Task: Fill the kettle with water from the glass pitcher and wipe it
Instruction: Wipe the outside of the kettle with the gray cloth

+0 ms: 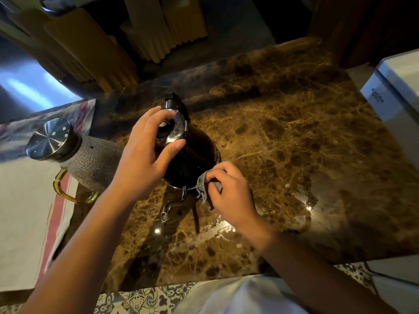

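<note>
A dark gooseneck kettle (pixel 192 159) stands on the brown marble counter (pixel 294 132), its thin spout (pixel 169 208) curving toward me. My left hand (pixel 145 155) grips the shiny lid (pixel 174 130) on top of the kettle. My right hand (pixel 229 191) presses a small grey cloth (pixel 204 184) against the kettle's lower right side. The textured glass pitcher (pixel 90 164), with a metal cap (pixel 51 139) and a yellow handle (pixel 65 191), stands to the left of the kettle, partly behind my left arm.
A white appliance (pixel 399 91) sits at the counter's right edge. Yellow and beige ribbed boards (pixel 145 41) lean behind the counter. A cloth with a red stripe (pixel 56 214) covers the surface at the left. Wet patches (pixel 226 230) glisten on the marble near my right wrist.
</note>
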{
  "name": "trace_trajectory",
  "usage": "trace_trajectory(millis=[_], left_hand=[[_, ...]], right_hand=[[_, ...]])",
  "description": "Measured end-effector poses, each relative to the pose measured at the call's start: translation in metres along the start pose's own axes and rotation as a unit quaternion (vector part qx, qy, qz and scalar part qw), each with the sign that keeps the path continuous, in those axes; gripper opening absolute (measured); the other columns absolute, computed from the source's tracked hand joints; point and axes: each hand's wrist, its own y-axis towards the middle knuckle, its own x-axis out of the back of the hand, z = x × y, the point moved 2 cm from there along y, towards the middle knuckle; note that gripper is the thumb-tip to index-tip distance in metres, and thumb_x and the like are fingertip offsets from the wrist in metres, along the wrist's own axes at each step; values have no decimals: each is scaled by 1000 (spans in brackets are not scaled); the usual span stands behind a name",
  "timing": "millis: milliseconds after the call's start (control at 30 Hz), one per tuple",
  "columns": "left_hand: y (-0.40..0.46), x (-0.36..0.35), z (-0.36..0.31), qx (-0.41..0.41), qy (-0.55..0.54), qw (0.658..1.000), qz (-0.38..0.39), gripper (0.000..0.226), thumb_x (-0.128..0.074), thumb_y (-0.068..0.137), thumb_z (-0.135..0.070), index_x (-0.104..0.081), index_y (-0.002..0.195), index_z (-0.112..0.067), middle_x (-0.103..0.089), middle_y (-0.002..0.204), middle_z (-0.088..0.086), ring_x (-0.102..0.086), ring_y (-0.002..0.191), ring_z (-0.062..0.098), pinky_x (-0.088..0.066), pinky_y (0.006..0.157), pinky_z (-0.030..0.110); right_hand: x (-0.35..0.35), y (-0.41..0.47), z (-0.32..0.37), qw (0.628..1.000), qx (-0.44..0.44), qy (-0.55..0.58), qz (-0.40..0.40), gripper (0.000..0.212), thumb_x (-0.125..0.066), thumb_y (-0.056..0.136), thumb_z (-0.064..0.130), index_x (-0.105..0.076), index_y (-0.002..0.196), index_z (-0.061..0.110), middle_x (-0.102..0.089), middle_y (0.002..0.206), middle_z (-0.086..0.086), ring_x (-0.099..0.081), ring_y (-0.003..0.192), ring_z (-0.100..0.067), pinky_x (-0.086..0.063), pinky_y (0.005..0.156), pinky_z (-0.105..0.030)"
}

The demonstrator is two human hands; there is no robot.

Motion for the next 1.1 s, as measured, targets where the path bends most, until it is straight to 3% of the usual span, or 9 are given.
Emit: trace_trajectory(millis=[133,233,433,567,633,733,833,967,1100], left_hand=[[-1,2,-1,2,0,1000,4,53,-57,99,-44,-41,148,-30,-35,160,-2,-36,147,19,-39,115,52],[0,2,-3,2,4,1000,4,53,-57,99,-45,-41,147,-30,-37,160,-3,-37,146,19,-40,114,51],[4,9,0,-10,-1,1000,7,49,-60,98,-46,-48,144,-32,-45,154,-6,-45,141,17,-46,109,51],[9,17,6,-7,-29,999,13,38,-49,106,-32,-52,143,-32,-48,150,-14,-48,134,6,-46,106,29],[10,16,7,-18,-1,1000,19,39,-48,106,-27,-51,145,-30,-47,152,-13,-45,136,4,-39,103,16],[10,15,8,-21,4,1000,18,40,-47,106,-27,-50,145,-29,-46,152,-12,-43,137,2,-37,104,14],[9,14,8,-21,-7,1000,14,39,-47,106,-29,-49,145,-30,-43,151,-17,-45,138,6,-44,109,33],[10,14,9,-24,1,1000,17,39,-47,107,-31,-49,145,-28,-44,154,-10,-46,140,12,-46,110,45],[10,14,11,-27,-1,999,21,39,-45,107,-33,-49,146,-27,-45,155,-7,-47,140,13,-47,108,48]], right_hand=[[26,19,0,992,-80,67,-65,16,-69,90,6,-71,93,22,-61,106,15,-62,97,0,-58,86,-33],[40,48,0,982,-96,100,-126,19,-72,88,4,-73,100,19,-63,108,7,-65,99,-4,-60,88,-38],[39,62,37,969,-68,223,-87,29,-73,84,0,-70,102,22,-69,110,-1,-71,101,-13,-62,84,-35],[43,67,59,930,-32,349,-114,33,-76,83,-9,-64,97,18,-69,98,-3,-68,91,-9,-56,80,-23],[40,67,64,918,-27,380,-109,31,-76,83,-10,-63,95,16,-68,95,-2,-68,91,-10,-57,81,-28],[27,64,55,954,7,264,-141,23,-72,85,-10,-68,96,11,-70,99,-9,-69,97,-22,-59,88,-46],[12,55,34,981,33,127,-141,16,-69,89,-3,-73,103,4,-68,107,-3,-66,102,-21,-56,89,-43],[2,35,22,993,42,46,-102,37,-71,91,22,-68,122,4,-61,121,-6,-59,113,-23,-52,96,-34],[1,27,11,994,34,62,-81,23,-67,93,8,-71,116,5,-59,112,-6,-62,97,-22,-55,78,-43]])
